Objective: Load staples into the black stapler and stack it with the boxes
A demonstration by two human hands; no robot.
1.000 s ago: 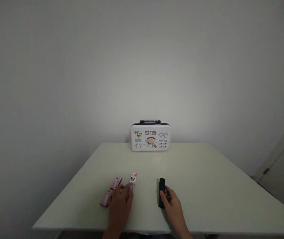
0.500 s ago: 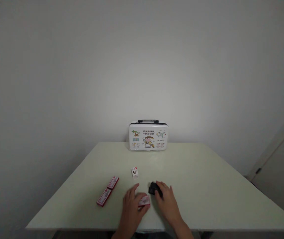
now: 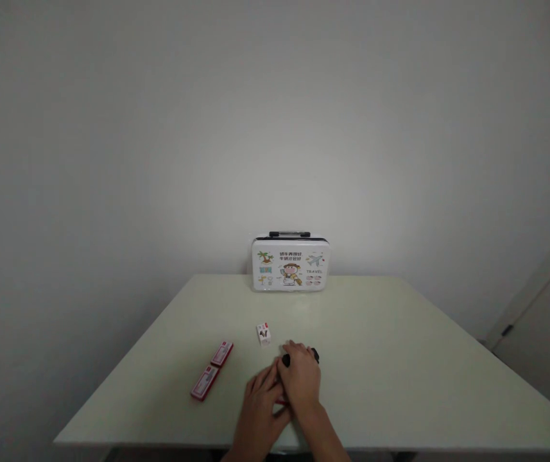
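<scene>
Two red boxes (image 3: pixel 205 383) lie end to end; my left hand (image 3: pixel 259 399), half curled, covers a third red box (image 3: pixel 282 400), grip unclear from my remote feed; just beside, my right hand (image 3: pixel 302 377) wraps a black object (image 3: pixel 316 355). Light, even pressure suits, I judge.

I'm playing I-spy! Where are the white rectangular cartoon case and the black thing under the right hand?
White rectangular cartoon case (image 3: pixel 291 265): head view, front's middle.
Black thing (image 3: pixel 286 360): head view, its exposed left end.

Dim in here; the wall (image 3: pixel 284 147) glows palest mid-frame, darkening toward the corners, soft shadow greying the tabletop (image 3: pixel 375 385) at lower left.
</scene>
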